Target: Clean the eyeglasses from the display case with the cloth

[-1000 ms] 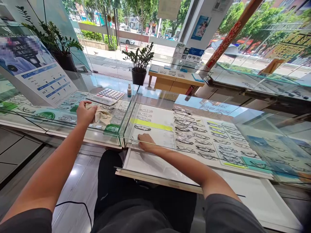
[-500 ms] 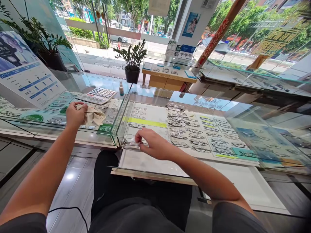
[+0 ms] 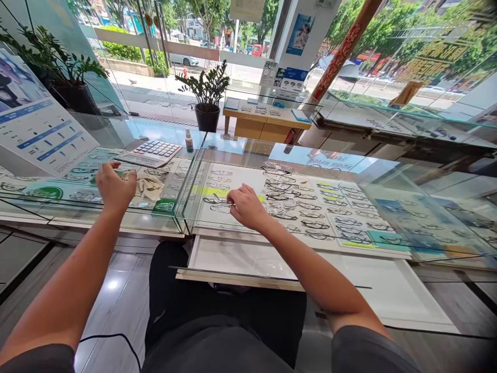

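My left hand [image 3: 116,185] hovers over the left glass counter, its curled fingers apart with nothing visible in them. Just right of its thumb, a crumpled beige cloth [image 3: 150,186] lies on the glass. My right hand [image 3: 247,208] is over the white display tray [image 3: 240,228], its fingers pinching a pair of thin-framed eyeglasses [image 3: 218,208] at their right side. These glasses lie near the lower end of a column of frames, beside a yellow strip [image 3: 212,191]. The fingertips partly hide them.
A calculator [image 3: 157,151] and a small spray bottle [image 3: 189,141] stand on the left counter, near a tilted printed card [image 3: 54,137]. Rows of eyeglasses [image 3: 315,224] fill the tray's right side. A pulled-out drawer [image 3: 236,256] with a glass front edge sits before my lap.
My right hand has carried the eyeglasses forward from the tray's near edge to the column of frames. My left hand has come off the cloth, which stays on the counter.
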`<state>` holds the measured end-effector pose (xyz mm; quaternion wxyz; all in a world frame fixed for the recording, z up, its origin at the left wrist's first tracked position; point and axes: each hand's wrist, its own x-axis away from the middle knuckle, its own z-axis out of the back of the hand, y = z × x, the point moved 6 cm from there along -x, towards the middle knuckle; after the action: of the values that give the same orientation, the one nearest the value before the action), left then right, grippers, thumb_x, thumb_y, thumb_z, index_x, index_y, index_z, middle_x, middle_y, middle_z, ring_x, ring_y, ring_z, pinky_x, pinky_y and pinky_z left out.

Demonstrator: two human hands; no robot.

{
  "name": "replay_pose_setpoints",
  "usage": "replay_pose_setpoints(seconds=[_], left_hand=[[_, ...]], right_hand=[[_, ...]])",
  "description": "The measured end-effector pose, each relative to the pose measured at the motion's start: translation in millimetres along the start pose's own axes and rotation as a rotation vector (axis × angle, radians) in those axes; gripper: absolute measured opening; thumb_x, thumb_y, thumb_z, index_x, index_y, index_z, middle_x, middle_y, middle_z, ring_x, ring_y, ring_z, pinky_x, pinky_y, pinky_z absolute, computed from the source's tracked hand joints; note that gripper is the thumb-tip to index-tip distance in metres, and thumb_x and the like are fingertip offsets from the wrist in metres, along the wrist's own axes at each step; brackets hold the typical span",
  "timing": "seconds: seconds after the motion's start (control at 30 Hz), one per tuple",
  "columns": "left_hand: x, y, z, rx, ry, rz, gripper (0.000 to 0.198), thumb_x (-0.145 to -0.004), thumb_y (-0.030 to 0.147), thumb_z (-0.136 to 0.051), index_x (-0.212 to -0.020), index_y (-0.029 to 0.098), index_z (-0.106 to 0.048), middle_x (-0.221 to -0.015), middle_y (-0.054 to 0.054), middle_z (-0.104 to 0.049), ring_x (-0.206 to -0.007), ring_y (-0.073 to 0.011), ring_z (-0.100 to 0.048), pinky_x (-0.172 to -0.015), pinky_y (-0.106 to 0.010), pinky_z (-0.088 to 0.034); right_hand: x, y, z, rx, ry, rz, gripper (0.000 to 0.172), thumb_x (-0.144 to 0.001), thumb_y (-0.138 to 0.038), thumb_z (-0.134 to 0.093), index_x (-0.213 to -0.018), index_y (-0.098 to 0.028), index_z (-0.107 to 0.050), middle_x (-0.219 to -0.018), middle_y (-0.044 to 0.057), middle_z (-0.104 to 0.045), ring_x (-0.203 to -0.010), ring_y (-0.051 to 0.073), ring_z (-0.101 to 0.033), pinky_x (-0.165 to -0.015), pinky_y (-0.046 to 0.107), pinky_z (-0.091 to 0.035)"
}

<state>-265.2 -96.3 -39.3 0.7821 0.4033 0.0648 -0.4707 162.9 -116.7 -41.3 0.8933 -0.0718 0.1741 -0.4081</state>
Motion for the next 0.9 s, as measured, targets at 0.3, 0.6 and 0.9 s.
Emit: replay_pose_setpoints(seconds=[0.3,0.6,0.9], left_hand=[[79,109,35.7,0.14,-0.058,-0.669,0.026,-0.101,0.044,-0.059,-0.106,0.021,-0.07,-0.119,-0.015,-0.078,-0.118,-0.0323,-0.072,-0.11,-0.051,-0.054],[253,200,-12.2,-0.066,-1.399,-1.069,0.047,-0.111,0.054,-0.042,-0.079,0.033,-0.069,-0.077,-0.008,-0.077,-0.073,-0.0287,-0.074,-0.075,-0.045,-0.054],[268,187,-142.7,-0.227,-1.162,-0.929,0.034,-0.113,0.04,-0.05,-0.112,0.023,-0.079,-0.121,-0.016,-0.082,-0.117,-0.0325,-0.076,-0.102,-0.047,-0.06]], right_hand=[[-2,8,-6,0.0,0.024,-0.044,0.031,-0.096,-0.016,-0.06,-0.125,-0.02,-0.069,-0.121,0.014,-0.078,-0.123,0.034,-0.063,-0.138,0.059,-0.031],[7,0,4,-0.107,0.122,-0.026,0.044,-0.09,-0.023,-0.068,-0.133,-0.019,-0.066,-0.136,0.016,-0.072,-0.135,0.036,-0.058,-0.139,0.06,-0.026],[33,48,83,-0.002,0.648,-0.242,0.015,-0.101,-0.029,-0.054,-0.108,-0.023,-0.066,-0.12,0.014,-0.071,-0.124,0.036,-0.06,-0.117,0.055,-0.042]])
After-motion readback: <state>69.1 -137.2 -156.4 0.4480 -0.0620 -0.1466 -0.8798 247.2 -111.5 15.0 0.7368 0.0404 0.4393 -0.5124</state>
